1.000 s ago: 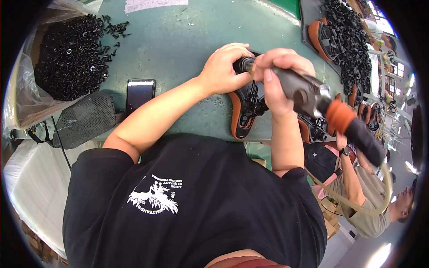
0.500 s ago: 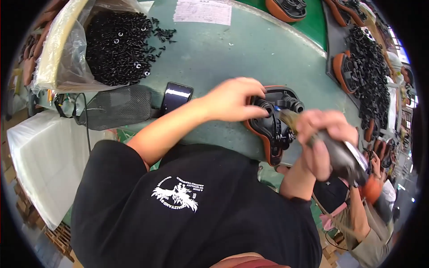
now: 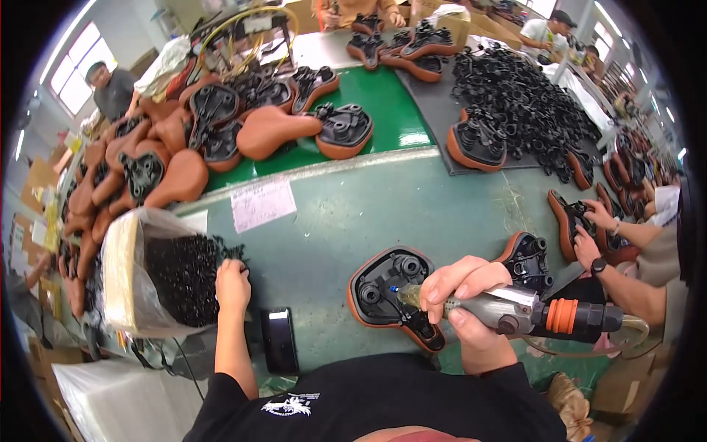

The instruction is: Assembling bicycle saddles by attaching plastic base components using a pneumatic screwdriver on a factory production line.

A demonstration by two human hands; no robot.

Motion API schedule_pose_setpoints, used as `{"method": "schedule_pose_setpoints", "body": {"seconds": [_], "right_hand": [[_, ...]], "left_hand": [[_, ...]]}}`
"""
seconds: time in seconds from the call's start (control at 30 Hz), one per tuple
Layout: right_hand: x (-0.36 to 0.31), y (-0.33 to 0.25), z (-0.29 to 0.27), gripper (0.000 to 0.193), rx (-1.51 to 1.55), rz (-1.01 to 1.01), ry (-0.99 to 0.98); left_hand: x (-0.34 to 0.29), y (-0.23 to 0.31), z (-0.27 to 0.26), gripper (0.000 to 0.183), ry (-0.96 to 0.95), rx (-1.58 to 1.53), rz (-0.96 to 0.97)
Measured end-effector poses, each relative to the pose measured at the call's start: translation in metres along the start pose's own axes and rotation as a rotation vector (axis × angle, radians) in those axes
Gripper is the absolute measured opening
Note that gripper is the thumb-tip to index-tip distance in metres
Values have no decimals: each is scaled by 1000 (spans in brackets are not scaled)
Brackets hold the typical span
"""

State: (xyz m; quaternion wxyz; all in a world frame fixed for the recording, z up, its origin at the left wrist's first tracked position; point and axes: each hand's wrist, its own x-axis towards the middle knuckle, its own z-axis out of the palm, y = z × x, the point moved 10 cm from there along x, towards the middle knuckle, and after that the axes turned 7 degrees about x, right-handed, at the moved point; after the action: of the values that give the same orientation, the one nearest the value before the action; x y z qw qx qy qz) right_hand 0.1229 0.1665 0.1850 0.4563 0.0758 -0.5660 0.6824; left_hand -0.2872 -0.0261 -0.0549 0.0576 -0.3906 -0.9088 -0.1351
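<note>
My right hand [image 3: 471,298] is wrapped around a grey air screwdriver [image 3: 515,309] with an orange ring and a hose. Its bit points left, over a bicycle saddle [image 3: 383,295] lying underside up, brown at the rim and black inside. Whether the tip touches the saddle I cannot tell. My left hand [image 3: 233,286] has its fingers curled together at the right edge of a heap of black screws [image 3: 184,276]. What the fingertips pinch is hidden. The screws spill from a plastic-lined box [image 3: 121,272].
A dark phone [image 3: 278,340] lies near my left forearm, below a paper sheet [image 3: 263,205]. Another saddle [image 3: 526,258] sits behind the screwdriver. Brown saddles [image 3: 276,132] pile up at far left; black parts [image 3: 523,103] heap at far right. A co-worker's hands [image 3: 593,236] handle a saddle at right.
My left hand has left the saddle and moved left to the screws. The right hand still grips the screwdriver, its bit end over the saddle. The view has tilted up, showing more of the room.
</note>
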Motion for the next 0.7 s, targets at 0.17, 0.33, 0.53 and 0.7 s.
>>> {"method": "schedule_pose_setpoints", "body": {"seconds": [0.17,0.33,0.53,0.7], "right_hand": [[-4,-5,-11,29,9,-25,-17],[-6,-6,-10,26,23,-9,79],[-2,-17,-4,29,150,-181,-3],[-13,-22,7,32,165,-205,-149]], "left_hand": [[9,36,-8,15,-17,76,232],[17,87,-31,20,167,97,382],[-53,237,-31,5,-732,-1947,-29],[-102,296,-41,19,-901,-2109,197]]}}
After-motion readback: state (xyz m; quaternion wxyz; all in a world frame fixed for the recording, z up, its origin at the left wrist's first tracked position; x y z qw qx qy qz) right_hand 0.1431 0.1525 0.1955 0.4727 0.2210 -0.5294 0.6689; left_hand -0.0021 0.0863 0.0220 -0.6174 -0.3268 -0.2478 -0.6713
